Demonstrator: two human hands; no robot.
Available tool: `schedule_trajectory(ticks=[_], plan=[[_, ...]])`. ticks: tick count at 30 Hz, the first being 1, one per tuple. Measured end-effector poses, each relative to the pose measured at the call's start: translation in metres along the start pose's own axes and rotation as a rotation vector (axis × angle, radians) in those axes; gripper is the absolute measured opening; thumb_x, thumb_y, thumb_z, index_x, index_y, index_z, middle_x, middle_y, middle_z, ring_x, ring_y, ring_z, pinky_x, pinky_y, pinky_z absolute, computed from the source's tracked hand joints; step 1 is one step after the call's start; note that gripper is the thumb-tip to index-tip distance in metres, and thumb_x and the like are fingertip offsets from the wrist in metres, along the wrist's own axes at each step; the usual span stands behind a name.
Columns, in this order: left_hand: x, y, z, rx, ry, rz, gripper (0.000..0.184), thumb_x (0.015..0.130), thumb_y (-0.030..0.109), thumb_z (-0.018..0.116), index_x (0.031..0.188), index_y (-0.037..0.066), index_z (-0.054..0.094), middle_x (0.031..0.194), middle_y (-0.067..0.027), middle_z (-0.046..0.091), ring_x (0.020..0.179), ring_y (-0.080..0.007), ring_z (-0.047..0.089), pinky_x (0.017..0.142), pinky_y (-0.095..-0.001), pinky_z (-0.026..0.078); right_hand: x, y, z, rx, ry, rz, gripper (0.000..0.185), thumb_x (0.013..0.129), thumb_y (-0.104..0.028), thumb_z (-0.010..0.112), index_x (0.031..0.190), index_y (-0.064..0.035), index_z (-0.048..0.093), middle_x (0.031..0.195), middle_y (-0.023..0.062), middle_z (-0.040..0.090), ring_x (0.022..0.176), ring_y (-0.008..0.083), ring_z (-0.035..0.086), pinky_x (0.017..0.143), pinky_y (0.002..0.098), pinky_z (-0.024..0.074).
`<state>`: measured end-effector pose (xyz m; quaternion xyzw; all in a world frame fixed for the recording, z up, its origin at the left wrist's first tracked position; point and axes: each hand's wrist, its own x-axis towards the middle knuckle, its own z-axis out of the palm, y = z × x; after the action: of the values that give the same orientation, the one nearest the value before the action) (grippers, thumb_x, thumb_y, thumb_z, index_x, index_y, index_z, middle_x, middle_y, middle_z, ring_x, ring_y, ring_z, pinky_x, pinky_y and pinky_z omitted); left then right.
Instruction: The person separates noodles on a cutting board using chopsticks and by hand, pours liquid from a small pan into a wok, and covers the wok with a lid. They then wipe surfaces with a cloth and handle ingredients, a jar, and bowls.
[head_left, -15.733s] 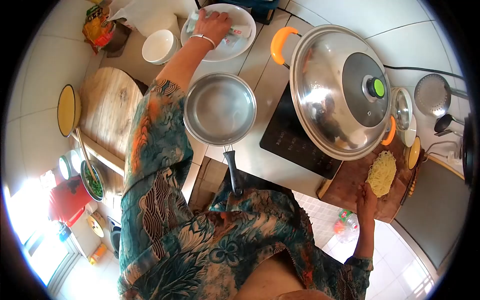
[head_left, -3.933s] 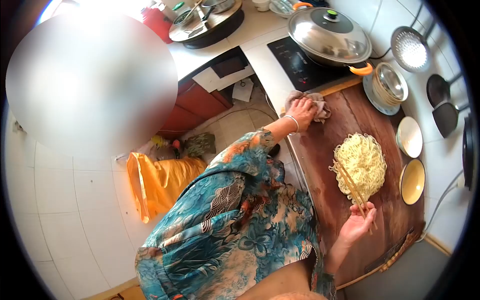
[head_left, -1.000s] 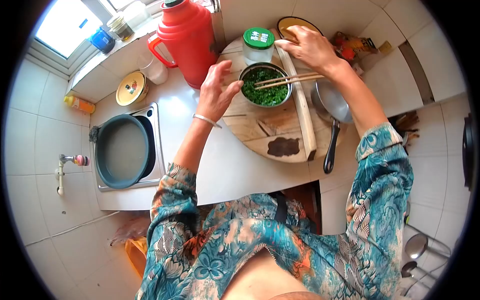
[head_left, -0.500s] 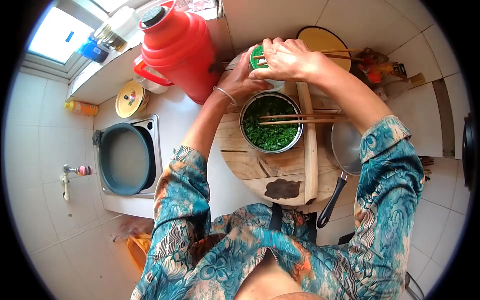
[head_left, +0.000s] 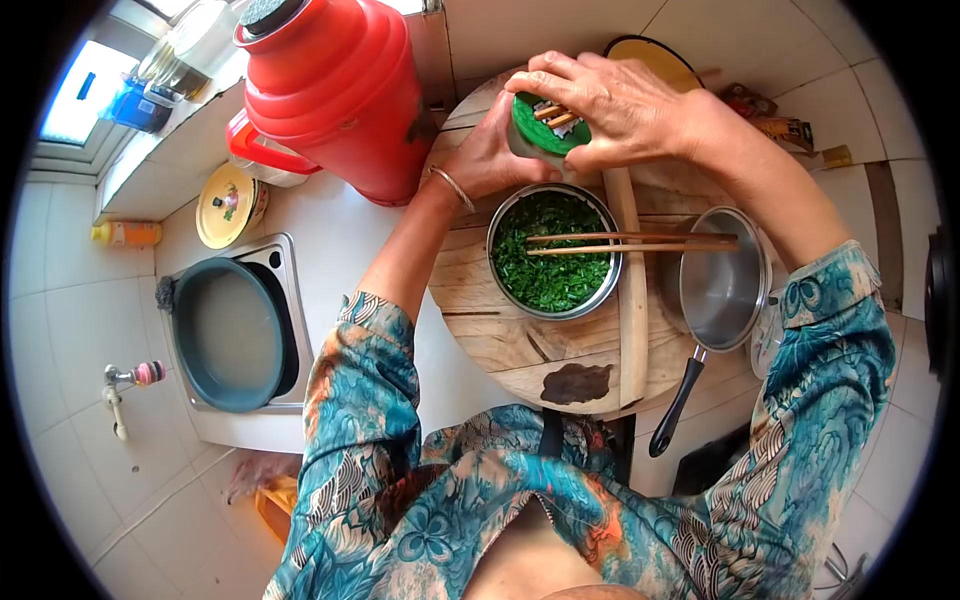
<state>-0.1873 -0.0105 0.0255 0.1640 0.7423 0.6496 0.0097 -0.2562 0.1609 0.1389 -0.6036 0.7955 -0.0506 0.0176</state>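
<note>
Above the bowl, my left hand (head_left: 490,150) is wrapped round the side of a pale jar with a green lid (head_left: 533,122). My right hand (head_left: 620,105) reaches over from the right, its fingers and thumb closed across that lid. Brown ends of chopsticks (head_left: 552,113) poke out under the right fingers, over the lid; their other ends are hidden. Just below both hands is a metal bowl (head_left: 612,285) of chopped greens (head_left: 550,265). A second pair of chopsticks (head_left: 640,243) lies across the bowl's rim and reaches over a saucepan.
The bowl stands on a round wooden board (head_left: 480,335) with a raised bar (head_left: 632,330). To the right sits the steel saucepan (head_left: 722,285), its black handle pointing towards me. A red thermos (head_left: 345,110) rises at the left, near a sink holding a grey-blue basin (head_left: 230,340).
My view has shifted slightly. The right hand has turned and spread across the green lid, and the jar has tilted. The long ends of the right hand's chopsticks no longer show.
</note>
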Motion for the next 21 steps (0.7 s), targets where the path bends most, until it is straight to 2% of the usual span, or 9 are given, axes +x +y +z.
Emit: schedule_trajectory(ticks=[3,4,5,7,8,12,17,18,21], plan=[[-0.004,-0.005,0.006,-0.026,-0.01,-0.01,0.095,0.055,0.023,0.082,0.132,0.001,0.031,0.123,-0.0093,0.046,0.117,-0.0198,0.043,0.1,-0.0315,0.035,-0.007,-0.006,-0.017,0.002,0.063,-0.016,0.069,0.063,-0.031,0.067,0.124,-0.0115,0.043,0.116,0.0112,0.05,0.096,0.0341,0.057,0.078,0.0425,0.0494],[-0.002,-0.004,0.004,0.029,-0.004,0.001,0.098,0.054,0.025,0.082,0.133,0.0,0.029,0.124,-0.0119,0.045,0.118,-0.0221,0.042,0.101,-0.0326,0.034,-0.01,-0.005,-0.024,0.137,0.073,0.059,0.074,0.062,-0.019,0.066,0.13,-0.0154,0.039,0.122,0.0099,0.046,0.105,0.0331,0.053,0.088,0.0416,0.0471],[-0.002,-0.003,0.002,0.082,0.001,0.012,0.101,0.054,0.026,0.083,0.134,-0.002,0.028,0.125,-0.0145,0.043,0.12,-0.0244,0.041,0.102,-0.0338,0.033,-0.015,0.002,-0.027,0.144,0.16,0.087,0.073,0.066,-0.024,0.068,0.131,-0.0135,0.037,0.124,0.0118,0.046,0.109,0.0312,0.052,0.092,0.0395,0.0454],[-0.003,0.001,0.0,0.164,0.018,0.018,0.1,0.054,0.026,0.082,0.135,-0.002,0.028,0.128,-0.0151,0.042,0.123,-0.0251,0.039,0.104,-0.0338,0.031,-0.036,0.001,-0.051,0.178,0.333,0.021,0.058,0.075,-0.028,0.068,0.122,-0.0058,0.044,0.113,0.0172,0.052,0.099,0.032,0.056,0.08,0.0352,0.0478],[-0.003,0.001,0.0,0.138,0.027,0.012,0.096,0.055,0.024,0.081,0.134,-0.001,0.031,0.128,-0.0139,0.042,0.124,-0.0247,0.038,0.105,-0.0343,0.03,-0.054,0.002,-0.054,0.097,0.207,0.218,0.074,0.074,-0.03,0.07,0.133,-0.0073,0.031,0.12,0.0195,0.047,0.107,0.0275,0.053,0.087,0.0362,0.0455],[-0.004,0.006,0.001,0.173,-0.017,0.014,0.099,0.057,0.025,0.08,0.136,-0.003,0.025,0.13,-0.0165,0.04,0.126,-0.0253,0.036,0.105,-0.0338,0.029,-0.132,-0.009,-0.04,0.222,0.338,0.529,0.074,0.074,-0.034,0.067,0.136,-0.0108,0.033,0.13,0.0155,0.041,0.117,0.0295,0.046,0.097,0.0389,0.0414],[-0.017,0.02,-0.003,0.331,0.012,-0.069,0.104,0.06,0.022,0.08,0.14,0.002,0.017,0.127,-0.0202,0.042,0.125,-0.0259,0.037,0.103,-0.0386,0.032,-0.235,-0.034,-0.017,0.288,0.458,0.872,0.077,0.073,-0.037,0.068,0.135,-0.0075,0.033,0.124,0.0169,0.044,0.111,0.0292,0.052,0.093,0.0377,0.0441],[-0.024,0.032,-0.002,0.502,0.066,-0.06,0.091,0.065,0.016,0.078,0.137,0.003,0.025,0.123,-0.019,0.045,0.119,-0.0273,0.042,0.097,-0.0402,0.04,-0.255,-0.041,-0.012,0.326,0.475,0.947,0.078,0.075,-0.038,0.067,0.137,-0.0069,0.031,0.125,0.0171,0.043,0.113,0.0288,0.051,0.094,0.0376,0.0432],[-0.042,0.077,0.008,0.646,0.302,0.012,0.062,0.077,0.007,0.067,0.131,0.001,0.038,0.126,-0.0153,0.048,0.115,-0.0242,0.048,0.095,-0.0355,0.042,-0.311,-0.057,0.01,0.274,0.455,1.102,0.077,0.075,-0.035,0.067,0.136,-0.0051,0.031,0.126,0.0182,0.043,0.111,0.0299,0.051,0.093,0.0375,0.0431]])
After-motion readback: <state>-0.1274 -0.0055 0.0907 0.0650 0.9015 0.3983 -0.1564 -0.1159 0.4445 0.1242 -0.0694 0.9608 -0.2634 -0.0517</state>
